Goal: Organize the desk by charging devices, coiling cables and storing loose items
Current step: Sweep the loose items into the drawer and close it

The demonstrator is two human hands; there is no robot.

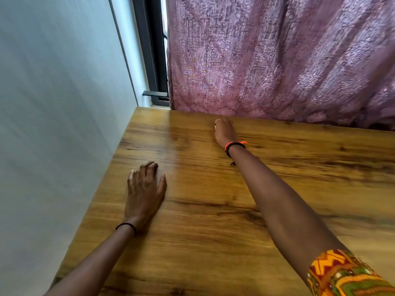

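Left hand (145,189) lies relaxed on the desk (213,231), holding nothing. Right hand (224,131) meets one small ring (217,120) at the far edge; grip indeterminate.

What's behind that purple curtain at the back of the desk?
Past the left edge of the curtain, a dark window frame and a sliver of daylight show; the fabric hides the rest.

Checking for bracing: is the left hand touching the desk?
Touching. The head view shows the left hand lying palm down on the desk, no gap beneath it.
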